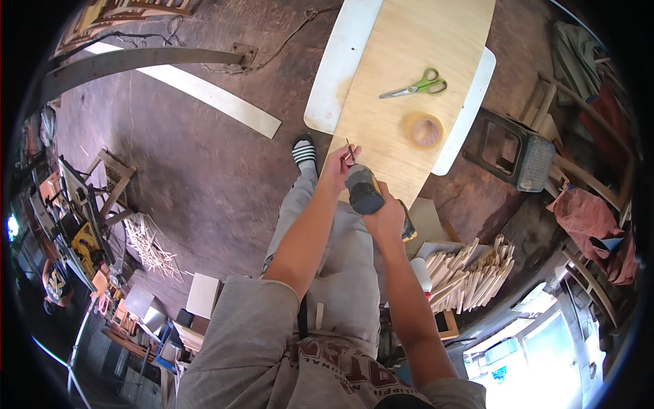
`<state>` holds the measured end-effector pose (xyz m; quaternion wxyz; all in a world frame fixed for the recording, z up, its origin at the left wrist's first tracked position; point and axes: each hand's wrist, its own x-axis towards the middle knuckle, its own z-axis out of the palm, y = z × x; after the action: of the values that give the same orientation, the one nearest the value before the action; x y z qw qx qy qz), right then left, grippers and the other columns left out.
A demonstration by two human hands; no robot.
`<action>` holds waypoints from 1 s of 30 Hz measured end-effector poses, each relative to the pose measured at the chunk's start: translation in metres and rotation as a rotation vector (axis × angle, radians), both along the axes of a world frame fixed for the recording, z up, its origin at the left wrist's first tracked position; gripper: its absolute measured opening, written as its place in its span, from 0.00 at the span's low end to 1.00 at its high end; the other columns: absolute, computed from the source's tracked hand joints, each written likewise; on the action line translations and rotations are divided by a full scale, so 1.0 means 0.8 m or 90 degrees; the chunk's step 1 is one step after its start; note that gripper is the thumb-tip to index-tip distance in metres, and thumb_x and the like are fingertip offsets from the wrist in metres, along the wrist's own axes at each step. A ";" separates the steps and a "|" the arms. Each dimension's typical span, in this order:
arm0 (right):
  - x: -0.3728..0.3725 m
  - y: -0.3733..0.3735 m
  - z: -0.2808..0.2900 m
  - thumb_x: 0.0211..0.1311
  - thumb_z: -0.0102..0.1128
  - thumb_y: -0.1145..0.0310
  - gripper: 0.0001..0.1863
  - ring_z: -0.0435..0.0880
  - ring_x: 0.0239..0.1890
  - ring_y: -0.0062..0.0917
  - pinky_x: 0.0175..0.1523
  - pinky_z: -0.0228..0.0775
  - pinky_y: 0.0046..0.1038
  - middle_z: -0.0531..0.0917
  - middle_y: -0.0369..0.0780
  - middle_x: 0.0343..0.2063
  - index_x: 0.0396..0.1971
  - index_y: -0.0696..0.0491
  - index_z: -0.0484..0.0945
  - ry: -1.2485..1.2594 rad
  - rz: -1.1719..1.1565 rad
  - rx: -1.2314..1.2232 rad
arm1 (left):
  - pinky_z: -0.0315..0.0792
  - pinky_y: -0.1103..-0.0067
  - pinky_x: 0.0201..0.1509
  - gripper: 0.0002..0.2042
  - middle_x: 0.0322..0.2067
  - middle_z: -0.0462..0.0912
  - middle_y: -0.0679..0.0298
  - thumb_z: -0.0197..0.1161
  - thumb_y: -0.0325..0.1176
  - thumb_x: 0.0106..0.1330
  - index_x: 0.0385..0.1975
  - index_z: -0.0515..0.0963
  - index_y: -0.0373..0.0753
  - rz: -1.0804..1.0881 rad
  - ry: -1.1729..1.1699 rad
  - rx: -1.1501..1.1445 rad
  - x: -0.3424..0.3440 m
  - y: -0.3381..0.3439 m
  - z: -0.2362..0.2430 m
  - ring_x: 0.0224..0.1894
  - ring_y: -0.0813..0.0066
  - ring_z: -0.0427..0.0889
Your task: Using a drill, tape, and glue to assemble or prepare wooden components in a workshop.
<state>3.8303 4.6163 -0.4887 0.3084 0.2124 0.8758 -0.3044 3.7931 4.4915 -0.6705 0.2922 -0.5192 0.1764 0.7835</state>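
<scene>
My right hand (383, 217) grips a black-and-yellow cordless drill (364, 191) over the near end of a plywood board (402, 48). At the drill's front, my left hand (340, 162) has its fingers closed around a thin dark bit (349, 147); whether it is seated in the chuck is unclear. Beyond my hands on the board lie green-handled scissors (429, 86) and a translucent yellow tape roll (410, 128). The plywood rests on white panels (323, 102) that show along both sides.
A dark stool (535, 163) and wooden frames lie to the right, wood offcuts (470, 273) nearer me. A long pale plank (225, 102) lies on the floor at left, below a curved beam (150, 58). Piled sticks (146, 242), tools and furniture parts crowd the left edge.
</scene>
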 end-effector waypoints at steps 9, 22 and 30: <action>-0.036 -0.025 -0.021 0.45 0.67 0.71 0.26 0.85 0.42 0.49 0.47 0.76 0.45 0.86 0.49 0.37 0.49 0.47 0.74 -0.060 0.072 0.044 | 0.71 0.83 0.29 0.06 0.22 0.75 0.66 0.59 0.32 0.68 0.32 0.77 0.37 0.036 0.003 -0.059 -0.019 -0.015 -0.030 0.31 0.79 0.80; -0.078 -0.038 -0.014 0.49 0.67 0.66 0.22 0.86 0.39 0.47 0.45 0.77 0.45 0.87 0.48 0.33 0.47 0.48 0.76 -0.088 0.153 0.106 | 0.74 0.84 0.32 0.06 0.18 0.70 0.68 0.57 0.29 0.67 0.28 0.76 0.37 0.071 -0.015 -0.050 -0.020 -0.011 -0.068 0.34 0.75 0.83; -0.094 -0.038 -0.016 0.48 0.69 0.64 0.22 0.87 0.38 0.44 0.45 0.79 0.43 0.87 0.46 0.33 0.46 0.47 0.77 -0.105 0.220 0.164 | 0.78 0.75 0.42 0.07 0.30 0.82 0.63 0.56 0.33 0.69 0.32 0.77 0.39 0.014 -0.036 -0.016 -0.021 -0.011 -0.051 0.36 0.71 0.83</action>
<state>3.7553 4.5856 -0.5016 0.3969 0.1209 0.9027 -0.1142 3.7763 4.4823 -0.7109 0.2823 -0.5469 0.1721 0.7692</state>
